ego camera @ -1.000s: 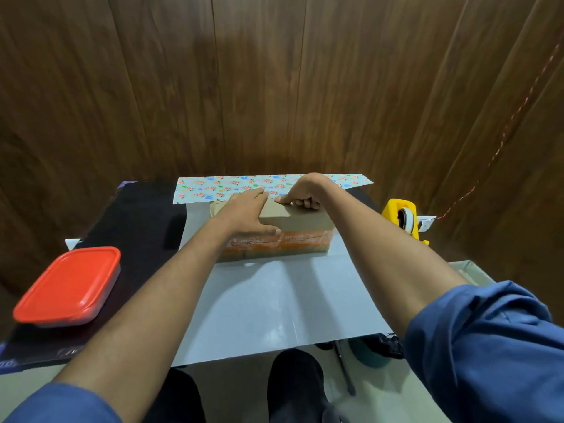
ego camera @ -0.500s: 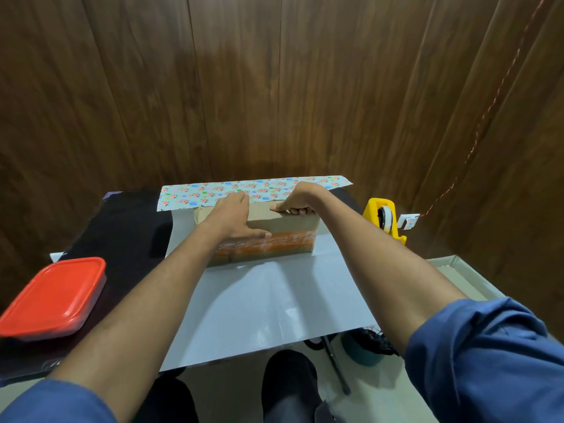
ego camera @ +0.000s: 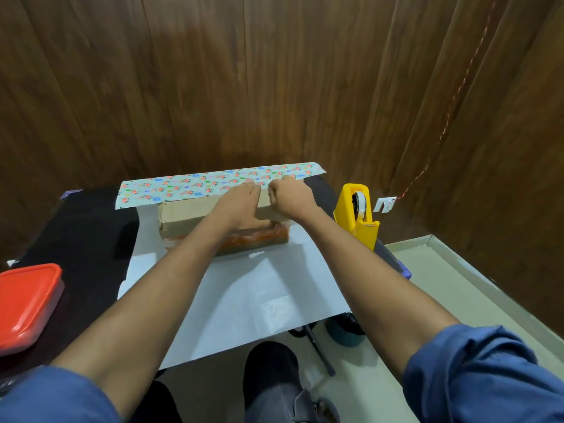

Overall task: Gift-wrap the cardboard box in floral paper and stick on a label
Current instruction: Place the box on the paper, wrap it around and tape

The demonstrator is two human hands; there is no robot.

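The cardboard box (ego camera: 195, 213) lies mid-frame on the white paper (ego camera: 244, 288), long axis left to right. Left hand (ego camera: 241, 206) rests flat on top; right hand (ego camera: 288, 196) pinches the floral flap (ego camera: 189, 187) just behind it.

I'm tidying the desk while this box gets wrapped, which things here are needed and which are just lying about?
Needed: cardboard box, floral paper, yellow tape dispenser, left hand, right hand.

Lying about: red-lidded container, shallow tray.
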